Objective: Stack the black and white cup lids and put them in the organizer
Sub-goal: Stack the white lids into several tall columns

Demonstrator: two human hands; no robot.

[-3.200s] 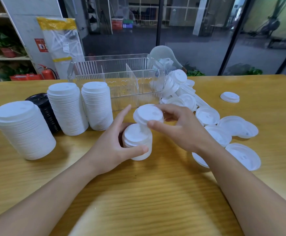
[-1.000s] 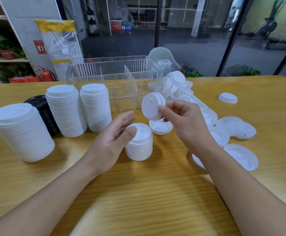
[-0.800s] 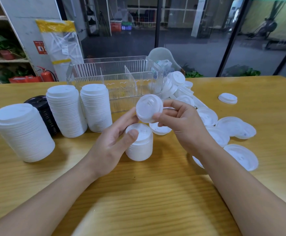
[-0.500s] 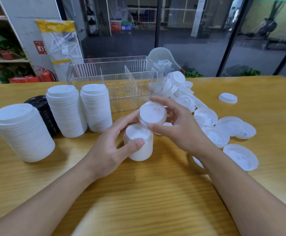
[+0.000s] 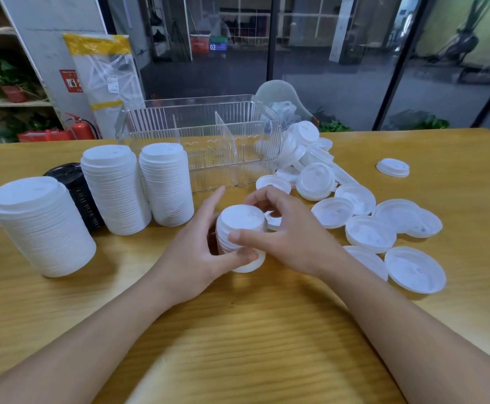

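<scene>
left hand [image 5: 193, 253] grips the short stack of white lids [image 5: 239, 237] at table [image 5: 252, 345] centre, thumb curled round its base | right hand [image 5: 289, 236] holds the same stack from 3 o'clock, fingers bent over its top | loose white lids [image 5: 370, 233] lie at 3 o'clock; clear organizer [image 5: 203, 141] stands at 12 o'clock; tall white stacks [image 5: 139, 188] and black lid stack [image 5: 76, 185] at 9 o'clock

Loose lid [image 5: 242, 217] now atop the short stack [image 5: 239, 243].
</scene>
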